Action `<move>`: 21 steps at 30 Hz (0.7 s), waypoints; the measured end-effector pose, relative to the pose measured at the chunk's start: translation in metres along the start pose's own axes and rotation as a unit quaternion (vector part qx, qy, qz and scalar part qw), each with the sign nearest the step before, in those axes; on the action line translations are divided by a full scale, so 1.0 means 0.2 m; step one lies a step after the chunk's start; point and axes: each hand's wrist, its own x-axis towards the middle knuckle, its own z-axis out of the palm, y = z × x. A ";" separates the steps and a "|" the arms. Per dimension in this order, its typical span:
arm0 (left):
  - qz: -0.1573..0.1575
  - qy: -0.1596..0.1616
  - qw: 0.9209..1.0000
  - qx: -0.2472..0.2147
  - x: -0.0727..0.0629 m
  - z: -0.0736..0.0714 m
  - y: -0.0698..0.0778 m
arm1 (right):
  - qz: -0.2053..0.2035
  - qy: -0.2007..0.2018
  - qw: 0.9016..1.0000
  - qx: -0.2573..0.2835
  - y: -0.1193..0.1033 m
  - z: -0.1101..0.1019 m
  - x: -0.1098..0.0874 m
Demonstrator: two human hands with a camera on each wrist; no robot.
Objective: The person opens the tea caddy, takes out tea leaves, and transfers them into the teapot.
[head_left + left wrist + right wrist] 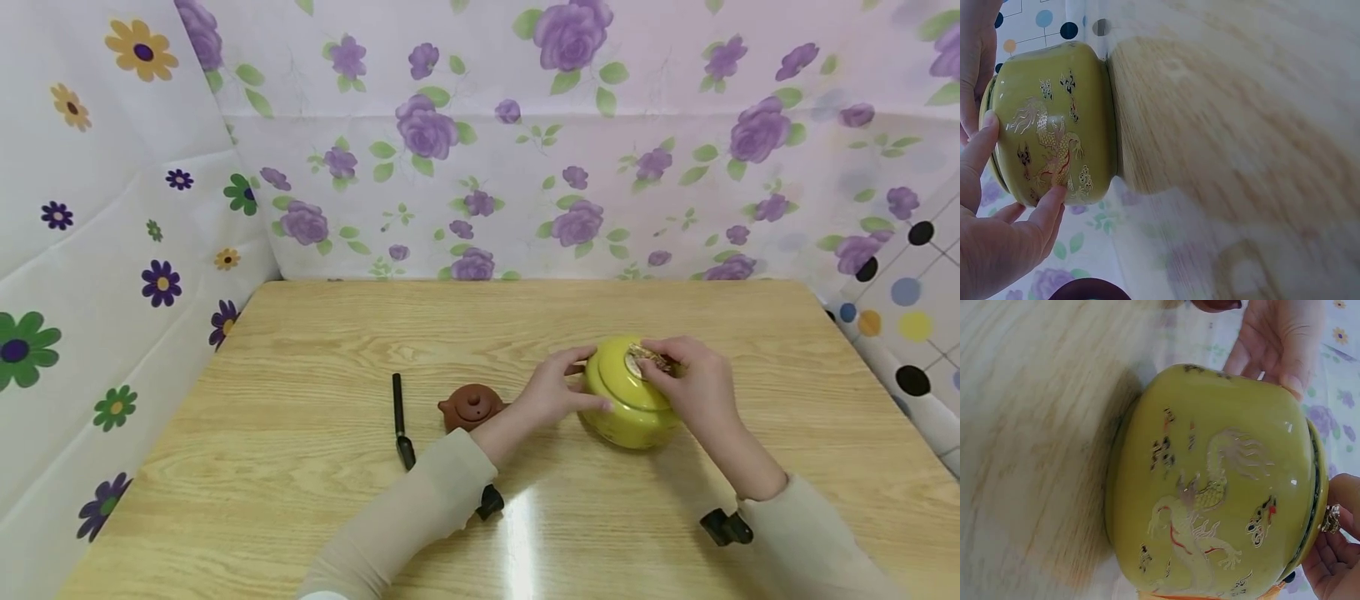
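Note:
A round yellow ceramic jar (630, 421) with a dragon pattern stands upright on the table, right of the middle. My left hand (551, 392) holds the jar's left side, thumb near me and fingers spread round the wall. Its fingertips also show on the jar (1060, 156) in the left wrist view. On top, the lid (613, 360) sits on the jar, with only a thin dark seam between them in the right wrist view. My right hand (701, 387) pinches the ornate gold knob (1330, 520) of the lid between thumb and fingers.
A small brown clay teapot (471, 407) stands left of the jar, partly behind my left forearm. Farther left lies a thin black stick-like tool (398, 408) with a jointed lower end, partly covered by the sleeve. Flowered cloth (450, 192) hangs behind the wooden table (315, 350).

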 end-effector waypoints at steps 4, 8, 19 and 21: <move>-0.001 0.003 1.000 0.003 0.02 -0.01 -0.01 | -0.029 0.020 0.999 -0.014 0.04 0.03 0.01; -0.001 0.006 1.000 0.021 0.04 -0.02 -0.02 | -0.036 0.017 0.999 0.003 0.06 0.05 0.02; -0.001 0.022 0.997 0.068 0.02 -0.08 0.00 | 0.069 -0.111 0.990 0.048 0.07 -0.04 0.08; 0.005 0.030 0.997 0.074 0.01 -0.10 0.01 | 0.068 -0.115 0.990 0.045 0.08 -0.06 0.08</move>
